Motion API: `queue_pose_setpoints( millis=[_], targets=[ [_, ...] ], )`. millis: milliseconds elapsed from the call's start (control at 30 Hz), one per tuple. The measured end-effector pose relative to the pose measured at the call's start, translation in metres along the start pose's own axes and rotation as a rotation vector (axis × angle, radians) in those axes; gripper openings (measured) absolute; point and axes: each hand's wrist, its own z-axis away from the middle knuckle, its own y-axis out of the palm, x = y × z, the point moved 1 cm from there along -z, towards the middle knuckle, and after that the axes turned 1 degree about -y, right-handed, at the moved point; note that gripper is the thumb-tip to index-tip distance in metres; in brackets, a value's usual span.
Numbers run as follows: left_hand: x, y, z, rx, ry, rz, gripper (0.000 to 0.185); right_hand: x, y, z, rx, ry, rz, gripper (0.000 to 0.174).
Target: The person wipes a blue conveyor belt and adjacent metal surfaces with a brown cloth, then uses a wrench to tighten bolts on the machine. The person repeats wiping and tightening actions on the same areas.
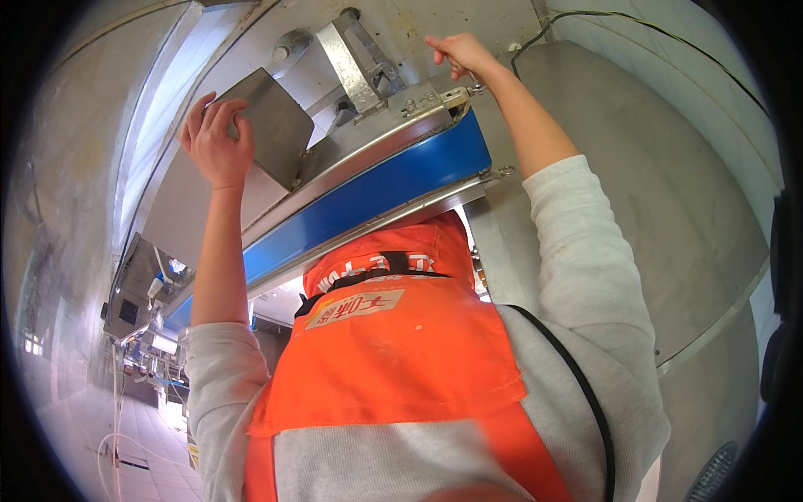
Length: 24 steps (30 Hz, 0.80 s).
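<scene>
My left hand (219,141) is raised over a stainless steel box (273,125), fingers loosely curled and apart with nothing visible in them. Whether it touches the box I cannot tell. My right hand (463,55) is curled near the end of a conveyor with a blue belt (376,179). A metal eye bolt (478,88) shows beside its wrist; the inner side of the fingers is hidden. Another eye bolt (505,171) sticks out of the conveyor's near rail. The belt runs slantwise in front of my orange apron (401,370).
A metal bracket (348,66) stands on the conveyor's far side. Broad stainless sheet metal (627,157) lies to the right, with a dark cable (627,17) above it. Farther left are a control box (128,301), other machinery and a tiled floor (138,433).
</scene>
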Motion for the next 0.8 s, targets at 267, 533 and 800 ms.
queue_pose_setpoints(
  millis=[267,533,800],
  targets=[
    [-0.003,-0.001,0.001,-0.022,0.004,-0.009,0.015,-0.031,0.007,0.032,-0.157,-0.426,-0.341,0.057],
    [0.0,0.0,-0.002,-0.025,-0.003,-0.001,0.013,-0.062,0.009,0.071,-0.32,-0.269,-0.229,0.058],
    [-0.002,0.002,0.003,-0.055,-0.021,-0.002,0.013,-0.026,0.006,0.168,-0.326,0.09,0.183,0.057]
  ],
)
